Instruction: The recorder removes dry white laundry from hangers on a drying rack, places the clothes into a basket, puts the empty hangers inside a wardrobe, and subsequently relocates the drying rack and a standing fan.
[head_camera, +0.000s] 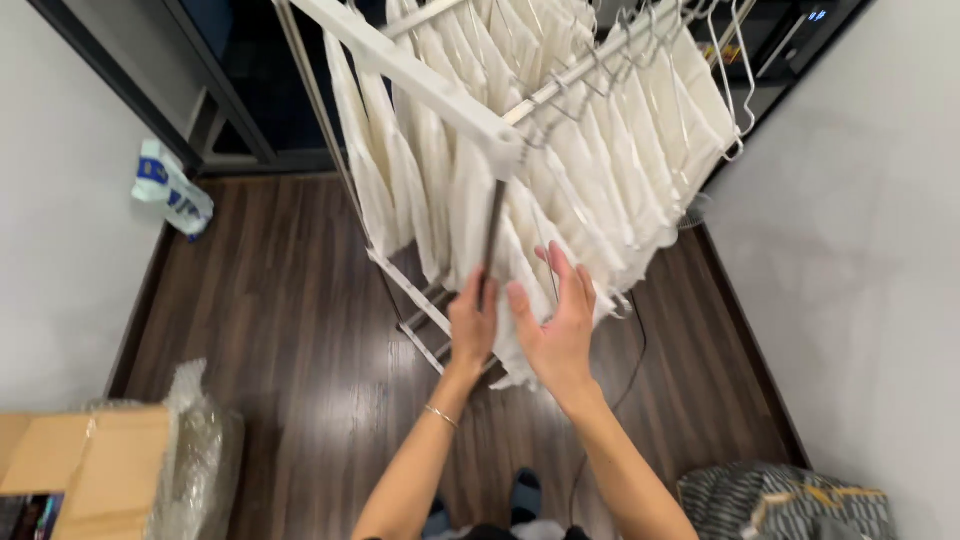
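Bright overhead light bleaches the white garments (560, 170); the floor below them gleams, and edges beyond perhaps bend.

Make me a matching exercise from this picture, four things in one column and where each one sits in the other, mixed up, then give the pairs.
Things:
1. white garments
2. cardboard box
3. striped bag
4. blue and white packet

Places:
A. floor by the left wall, far end
B. hanging on the white clothes rack
C. bottom right corner
D. bottom left corner, beside bubble wrap

Pairs: 1-B, 2-D, 3-C, 4-A
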